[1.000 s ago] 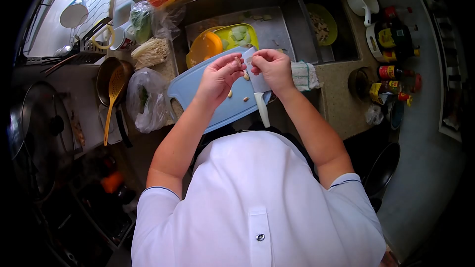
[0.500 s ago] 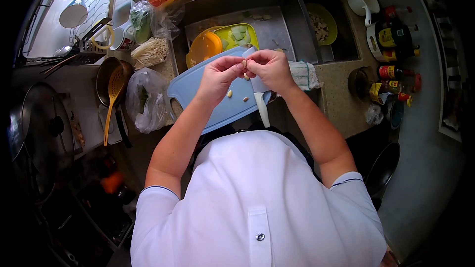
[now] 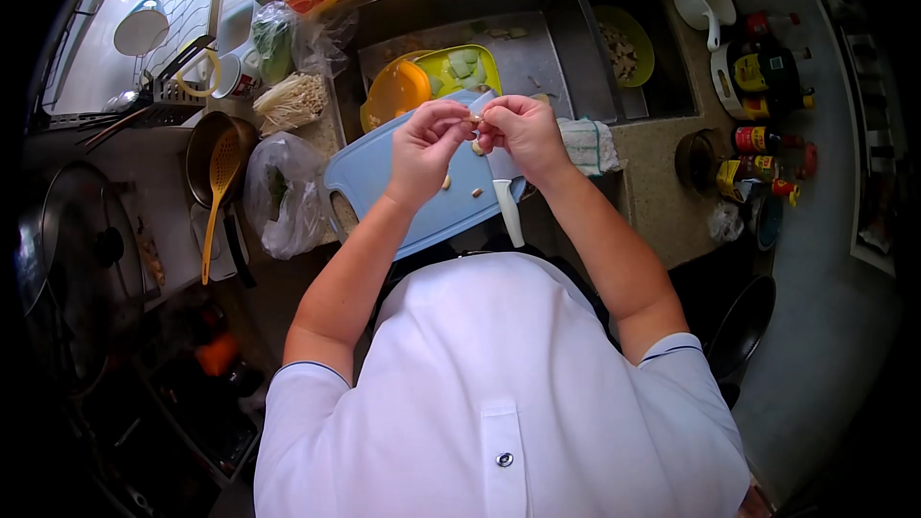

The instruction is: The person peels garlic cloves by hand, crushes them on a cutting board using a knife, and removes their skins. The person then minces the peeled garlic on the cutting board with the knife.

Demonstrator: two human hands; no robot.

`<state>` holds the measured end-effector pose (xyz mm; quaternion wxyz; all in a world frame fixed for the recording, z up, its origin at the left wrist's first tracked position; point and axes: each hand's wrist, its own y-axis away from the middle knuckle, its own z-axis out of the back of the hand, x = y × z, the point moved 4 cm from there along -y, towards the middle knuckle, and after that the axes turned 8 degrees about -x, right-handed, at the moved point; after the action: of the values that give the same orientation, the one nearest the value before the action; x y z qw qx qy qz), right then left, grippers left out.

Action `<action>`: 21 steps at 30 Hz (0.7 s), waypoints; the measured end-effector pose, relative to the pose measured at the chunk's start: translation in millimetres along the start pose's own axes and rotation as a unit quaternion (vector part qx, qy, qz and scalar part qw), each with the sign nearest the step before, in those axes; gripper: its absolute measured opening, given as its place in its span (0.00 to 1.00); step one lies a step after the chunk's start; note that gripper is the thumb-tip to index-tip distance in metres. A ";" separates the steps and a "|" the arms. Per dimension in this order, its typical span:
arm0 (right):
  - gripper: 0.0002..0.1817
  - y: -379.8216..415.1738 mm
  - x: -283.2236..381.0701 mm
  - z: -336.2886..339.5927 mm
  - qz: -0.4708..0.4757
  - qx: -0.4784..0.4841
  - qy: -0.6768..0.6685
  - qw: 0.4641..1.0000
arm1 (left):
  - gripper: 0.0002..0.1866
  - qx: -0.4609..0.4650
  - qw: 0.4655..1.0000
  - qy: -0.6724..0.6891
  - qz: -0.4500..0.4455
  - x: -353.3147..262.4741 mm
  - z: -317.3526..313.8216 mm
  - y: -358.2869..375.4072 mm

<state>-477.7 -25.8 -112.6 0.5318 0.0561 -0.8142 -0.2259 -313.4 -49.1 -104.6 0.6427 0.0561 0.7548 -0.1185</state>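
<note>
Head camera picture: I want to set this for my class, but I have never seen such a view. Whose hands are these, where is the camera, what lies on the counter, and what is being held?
The camera sits on the person's head and looks down, so the white shirt fills the bottom and both arms reach up the picture. The lens bends the edges.

The left hand and right hand meet over a blue cutting board, pinching a small pale piece between the fingertips; it looks like a garlic clove, though it is too small to be sure. More pale bits lie on the board, and a white-handled knife rests there partly under the right hand.

Behind is a sink holding an orange bowl and a yellow-green dish.
</note>
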 end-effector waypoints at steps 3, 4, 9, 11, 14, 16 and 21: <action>0.06 -1.9 -3.9 2.5 -0.016 0.011 -0.050 0.999 | 0.09 -0.036 0.967 0.186 0.170 13.8 3.0 -0.2; 0.06 -2.0 -3.9 2.5 -0.016 0.013 -0.067 0.998 | 0.09 -0.051 0.938 0.270 0.213 17.7 3.4 -0.1; 0.05 6.1 -0.9 -3.9 0.065 -0.002 0.058 0.996 | 0.09 -0.051 0.912 0.329 0.241 21.4 3.7 0.5; 0.06 7.7 1.1 -7.6 0.130 -0.003 0.131 0.983 | 0.09 -0.049 0.950 0.243 0.191 18.7 6.7 -1.3; 0.06 12.4 10.1 -10.4 0.265 -0.019 0.217 0.939 | 0.07 -0.027 0.990 0.082 0.115 12.6 6.0 -1.3; 0.05 20.6 24.9 -15.6 0.328 -0.026 0.295 0.897 | 0.07 -0.026 0.993 0.067 0.098 8.5 4.0 -1.0; 0.04 16.6 18.6 -10.5 0.248 -0.017 0.264 0.932 | 0.07 0.001 0.995 0.045 0.095 6.8 4.1 -0.1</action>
<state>-473.8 -20.4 -86.3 0.7677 -0.0995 -0.6283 -0.0776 -310.6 -50.7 -111.9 0.6165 0.1329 0.7741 -0.0550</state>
